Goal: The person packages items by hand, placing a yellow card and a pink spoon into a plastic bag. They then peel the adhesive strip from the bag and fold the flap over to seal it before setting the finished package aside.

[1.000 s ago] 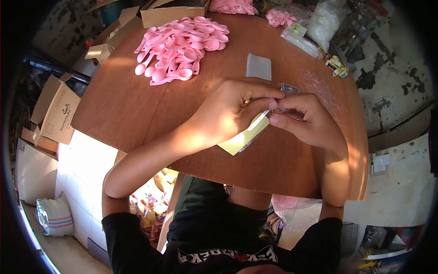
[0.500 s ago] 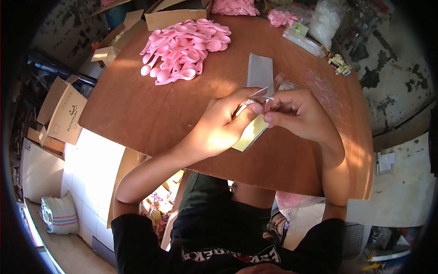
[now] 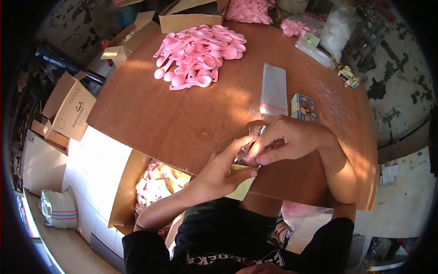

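1. Heap of pink plastic spoons point(image 3: 200, 55) at far centre of round brown surface point(image 3: 150, 114).
2. Flat clear sleeves point(image 3: 273, 86) w/ small printed box point(image 3: 304, 107) just beside, to the right.
3. Open carton point(image 3: 123, 192) of yellowish packets below near edge.
4. Cardboard boxes point(image 3: 68, 109) & striped sack point(image 3: 57, 210) on floor, left.

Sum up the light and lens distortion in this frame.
Head view: fisheye, black corners, table edge bowed; hard sunlight washes out the floor tiles, lights the left hand; the clear packet between it and the right hand glints, details unreadable.

top: black T-shirt point(image 3: 219, 237) | short sleeves | white chest lettering point(image 3: 235, 258) | left hand point(image 3: 219, 176), right hand point(image 3: 285, 141): bare
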### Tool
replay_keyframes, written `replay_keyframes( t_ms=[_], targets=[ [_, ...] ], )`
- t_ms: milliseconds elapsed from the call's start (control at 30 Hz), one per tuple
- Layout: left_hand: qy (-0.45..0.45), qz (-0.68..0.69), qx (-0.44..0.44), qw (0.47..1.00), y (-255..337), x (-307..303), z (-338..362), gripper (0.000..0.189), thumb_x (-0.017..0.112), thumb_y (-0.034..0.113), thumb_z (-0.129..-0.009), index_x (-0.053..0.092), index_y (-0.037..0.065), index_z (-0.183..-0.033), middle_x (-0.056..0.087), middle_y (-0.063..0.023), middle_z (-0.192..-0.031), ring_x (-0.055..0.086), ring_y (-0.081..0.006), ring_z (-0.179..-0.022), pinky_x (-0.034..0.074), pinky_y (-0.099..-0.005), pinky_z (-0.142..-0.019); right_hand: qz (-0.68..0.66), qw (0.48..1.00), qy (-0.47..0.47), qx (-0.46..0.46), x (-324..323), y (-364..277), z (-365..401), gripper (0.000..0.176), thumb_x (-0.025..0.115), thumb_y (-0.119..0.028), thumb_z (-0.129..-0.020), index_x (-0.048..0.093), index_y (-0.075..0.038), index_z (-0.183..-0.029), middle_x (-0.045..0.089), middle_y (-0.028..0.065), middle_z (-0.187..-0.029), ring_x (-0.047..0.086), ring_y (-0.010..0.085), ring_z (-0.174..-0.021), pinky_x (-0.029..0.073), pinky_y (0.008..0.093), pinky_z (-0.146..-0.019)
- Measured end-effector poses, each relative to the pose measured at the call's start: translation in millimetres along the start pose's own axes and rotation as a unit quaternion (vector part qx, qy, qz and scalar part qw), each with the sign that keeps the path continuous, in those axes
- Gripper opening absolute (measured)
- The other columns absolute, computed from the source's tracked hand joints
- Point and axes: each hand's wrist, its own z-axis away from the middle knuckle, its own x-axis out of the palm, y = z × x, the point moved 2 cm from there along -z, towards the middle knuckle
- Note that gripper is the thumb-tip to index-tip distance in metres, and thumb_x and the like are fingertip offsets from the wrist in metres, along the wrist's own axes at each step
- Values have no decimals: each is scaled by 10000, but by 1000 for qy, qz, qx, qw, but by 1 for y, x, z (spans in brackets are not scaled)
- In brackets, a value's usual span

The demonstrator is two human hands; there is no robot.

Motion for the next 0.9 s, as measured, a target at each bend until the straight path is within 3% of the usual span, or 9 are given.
replay_keyframes(
  t_ms=[67,133,267,367,433,500,600,800,900],
  targets=[
    [46,68,-49,995,-8,-1,4,666,699,-34,-841,371,56,-1414,547,-81,-1189,597,-149,-1029,497,-300,-896,-71,997,-40,20,-37,9,-16,245,662,-162,-912,682,-25,-1114,708,75,-881,661,108,-773,537,252,-736],
    [59,52,-21,997,-14,-3,6,661,696,-42,-840,377,61,-1409,548,-85,-1187,608,-156,-1016,503,-299,-884,-70,985,138,80,-82,33,-40,233,663,-152,-898,685,-10,-1081,711,77,-901,662,117,-785,540,271,-735],
    [86,55,-18,995,-14,-1,6,663,690,-64,-834,383,75,-1405,561,-91,-1161,625,-168,-984,512,-296,-859,343,842,416,5,-149,79,-95,271,665,-83,-764,683,0,-1022,699,190,-972,686,306,-885,544,413,-795],
    [87,44,-8,995,-19,-2,3,668,696,-66,-829,382,66,-1404,567,-92,-1156,626,-170,-988,510,-301,-863,395,823,406,-50,-167,104,-130,330,685,-114,-754,654,-23,-1070,683,176,-994,652,346,-929,516,422,-841],
    [91,49,-5,995,-17,-4,2,660,694,-69,-829,382,51,-1399,568,-94,-1158,629,-166,-985,506,-300,-875,408,819,404,0,-164,104,-147,292,688,-128,-751,656,-50,-1031,683,170,-988,642,363,-951,509,451,-833],
    [97,51,-10,994,-18,-4,2,661,696,-70,-828,381,42,-1398,576,-93,-1140,630,-163,-981,503,-299,-880,486,761,419,96,-160,105,-152,266,685,-132,-753,652,-69,-1010,684,167,-949,650,349,-931,509,469,-796],
    [104,63,-12,993,-19,-5,3,669,701,-70,-823,377,30,-1400,595,-88,-1096,629,-156,-977,501,-299,-886,489,754,436,47,-159,101,-153,192,675,-135,-765,664,-72,-946,687,151,-912,654,344,-888,512,474,-750],
    [115,75,13,990,-26,-4,3,656,680,-70,-840,364,30,-1406,626,-88,-1014,641,-158,-969,529,-290,-847,570,705,408,107,-141,91,-120,101,661,-91,-772,680,-65,-867,685,136,-871,656,326,-798,527,428,-708],
    [108,96,-3,990,-30,-4,7,668,650,-78,-857,319,35,-1426,642,-114,-994,687,-219,-895,558,-305,-788,458,759,462,5,-112,87,-79,111,653,-52,-776,673,-42,-885,678,126,-841,649,308,-748,526,405,-689]
  ],
)
